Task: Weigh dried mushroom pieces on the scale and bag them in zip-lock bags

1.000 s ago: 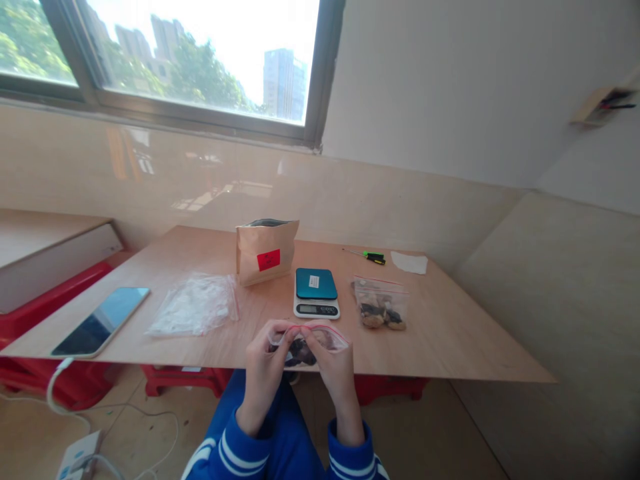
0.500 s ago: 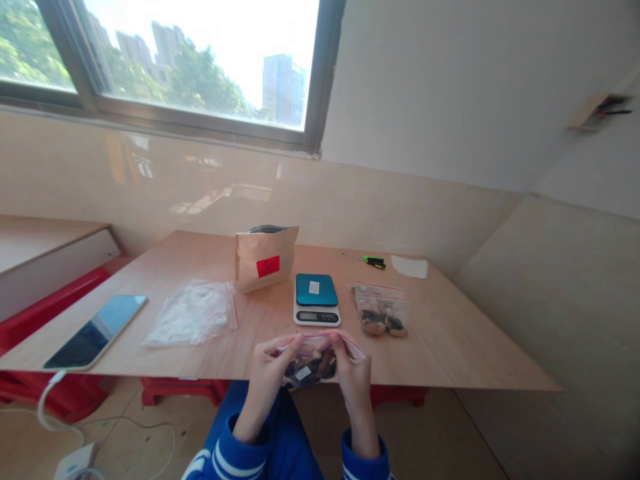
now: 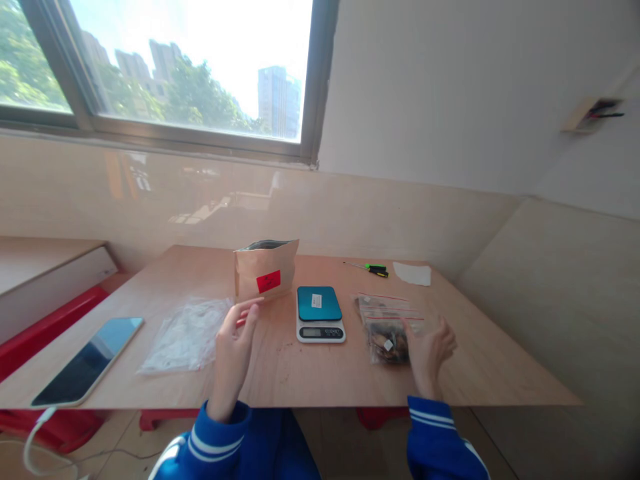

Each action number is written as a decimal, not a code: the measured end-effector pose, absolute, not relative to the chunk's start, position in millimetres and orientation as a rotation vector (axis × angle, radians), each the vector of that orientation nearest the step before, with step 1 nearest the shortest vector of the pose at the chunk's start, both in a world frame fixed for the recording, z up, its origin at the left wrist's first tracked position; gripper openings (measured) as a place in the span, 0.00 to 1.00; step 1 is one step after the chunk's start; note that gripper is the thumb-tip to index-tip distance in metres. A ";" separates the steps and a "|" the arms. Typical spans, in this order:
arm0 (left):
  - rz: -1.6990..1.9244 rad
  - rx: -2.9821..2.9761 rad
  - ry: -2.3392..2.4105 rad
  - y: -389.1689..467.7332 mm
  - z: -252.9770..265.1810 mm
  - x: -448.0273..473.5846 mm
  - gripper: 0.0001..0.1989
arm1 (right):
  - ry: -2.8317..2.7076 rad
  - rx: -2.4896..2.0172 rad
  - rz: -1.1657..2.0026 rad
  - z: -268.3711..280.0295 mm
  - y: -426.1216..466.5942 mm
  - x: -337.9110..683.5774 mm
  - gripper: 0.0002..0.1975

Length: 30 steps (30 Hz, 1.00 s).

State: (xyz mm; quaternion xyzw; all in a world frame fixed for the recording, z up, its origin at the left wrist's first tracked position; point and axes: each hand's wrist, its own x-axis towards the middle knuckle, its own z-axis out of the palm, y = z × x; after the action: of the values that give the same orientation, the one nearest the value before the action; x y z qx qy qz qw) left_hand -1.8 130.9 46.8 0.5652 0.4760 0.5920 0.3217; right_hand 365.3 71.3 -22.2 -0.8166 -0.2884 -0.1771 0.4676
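In the head view my right hand (image 3: 430,350) is beside a clear zip bag (image 3: 387,343) of dark and brown dried pieces with a small white label. Its thumb is at the bag's upper right edge and its fingers are apart; the bag lies flat, overlapping another filled zip bag (image 3: 367,303). Over the table's left half, my left hand (image 3: 236,347) is open and holds nothing. It hovers between a stack of clear plastic bags (image 3: 185,337) and a kitchen scale (image 3: 320,313) with a blue plate. Behind it stands an open brown paper pouch (image 3: 265,267) with a red label.
A phone (image 3: 90,360) with a white cable lies at the left of the wooden table (image 3: 310,377). Toward the back right are a green-and-black screwdriver (image 3: 375,269) and a white piece of paper (image 3: 413,273). Red stools (image 3: 60,427) stand below the table edge.
The filled zip bag that both hands held at the front edge now lies on the right with the other one. My left hand has moved left and up, my right hand to the right.
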 end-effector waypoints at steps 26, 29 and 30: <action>1.322 1.853 1.367 190.0 81.7 -1.3 0.12 | -2.222 -1.413 0.007 65.8 126.2 142.5 0.15; 1.313 1.870 1.375 176.8 66.9 1.9 0.12 | -2.198 -1.624 0.174 59.4 135.1 140.1 0.16; 1.289 1.876 1.383 170.7 61.5 5.3 0.12 | -2.195 -1.654 0.226 57.3 142.0 139.8 0.15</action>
State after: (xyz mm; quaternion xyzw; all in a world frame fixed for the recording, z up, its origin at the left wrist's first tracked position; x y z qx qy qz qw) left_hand 5.3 170.7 61.5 0.6842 0.5046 0.4703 0.2368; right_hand 139.8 142.0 57.3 -0.5888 -0.7814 0.0805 0.1906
